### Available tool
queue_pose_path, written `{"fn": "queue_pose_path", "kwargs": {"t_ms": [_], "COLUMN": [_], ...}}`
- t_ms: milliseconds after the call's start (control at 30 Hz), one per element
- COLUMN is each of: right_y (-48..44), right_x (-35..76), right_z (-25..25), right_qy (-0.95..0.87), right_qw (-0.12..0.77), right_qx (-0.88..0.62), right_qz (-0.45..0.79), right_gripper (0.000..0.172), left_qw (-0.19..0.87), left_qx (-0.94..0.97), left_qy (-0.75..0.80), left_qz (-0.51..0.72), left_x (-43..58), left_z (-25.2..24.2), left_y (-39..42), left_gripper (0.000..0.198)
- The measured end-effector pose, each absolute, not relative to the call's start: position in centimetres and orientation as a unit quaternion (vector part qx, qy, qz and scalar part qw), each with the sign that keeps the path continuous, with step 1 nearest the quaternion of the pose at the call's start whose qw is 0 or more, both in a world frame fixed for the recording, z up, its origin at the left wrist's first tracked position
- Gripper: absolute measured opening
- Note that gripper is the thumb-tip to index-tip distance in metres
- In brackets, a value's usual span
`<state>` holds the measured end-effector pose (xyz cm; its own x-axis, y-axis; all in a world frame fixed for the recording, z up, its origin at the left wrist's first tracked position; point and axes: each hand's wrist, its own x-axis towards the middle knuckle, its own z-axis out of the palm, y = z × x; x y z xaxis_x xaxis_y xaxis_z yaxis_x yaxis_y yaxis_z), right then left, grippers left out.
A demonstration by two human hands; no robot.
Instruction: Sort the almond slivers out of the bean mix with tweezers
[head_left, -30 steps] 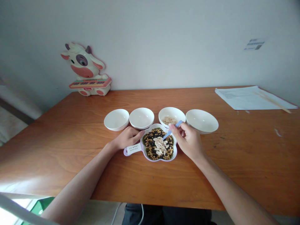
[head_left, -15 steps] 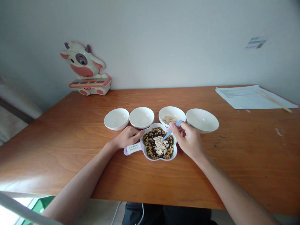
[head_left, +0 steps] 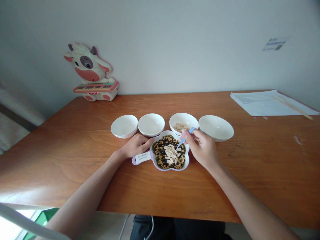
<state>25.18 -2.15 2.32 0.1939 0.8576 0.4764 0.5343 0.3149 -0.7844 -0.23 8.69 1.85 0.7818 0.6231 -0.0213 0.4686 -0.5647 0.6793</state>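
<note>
A purple-rimmed, flower-shaped dish (head_left: 188,163) with a labelled handle lies on the table. Inside it are yellow and black beans (head_left: 160,156), green ones round the edge, and pale flat seeds (head_left: 171,156) heaped in the middle. My left hand (head_left: 136,145) is closed at the dish's upper left edge, its thumb on the rim. Between the thumb and fingers of my right hand (head_left: 203,146) are blue tweezers (head_left: 182,141), tips down by the heaped seeds. Just behind, a white bowl (head_left: 183,116) contains some pale seeds (head_left: 180,127).
Two white bowls (head_left: 124,126) stand to the left in the row, and another white bowl (head_left: 216,128) is at its right end. A cow toy piano (head_left: 96,87) sits at the back left. Paper sheets (head_left: 270,103) with a thin stick on them lie at the back right.
The tweezers in my right hand have shifted slightly right, their tips now at the right side of the heaped seeds. My left hand stays at the dish's rim.
</note>
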Motion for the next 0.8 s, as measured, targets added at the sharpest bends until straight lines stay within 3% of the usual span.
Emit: {"fn": "queue_pose_path", "kwargs": {"t_ms": [400, 800], "right_y": [-2.7, -2.7], "right_x": [25.9, 26.5], "right_z": [3.4, 3.3], "right_qy": [-0.739, -0.777], "right_qw": [0.494, 0.476], "right_qx": [-0.458, -0.409], "right_qz": [0.026, 0.052], "right_gripper": [0.015, 0.006], "left_qw": [0.345, 0.348], "left_qx": [0.878, 0.879], "left_qy": [0.313, 0.302], "left_qz": [0.109, 0.124], "left_x": [-0.1, -0.1], "left_z": [1.9, 1.9], "left_y": [8.7, 8.6], "left_gripper": [0.061, 0.060]}}
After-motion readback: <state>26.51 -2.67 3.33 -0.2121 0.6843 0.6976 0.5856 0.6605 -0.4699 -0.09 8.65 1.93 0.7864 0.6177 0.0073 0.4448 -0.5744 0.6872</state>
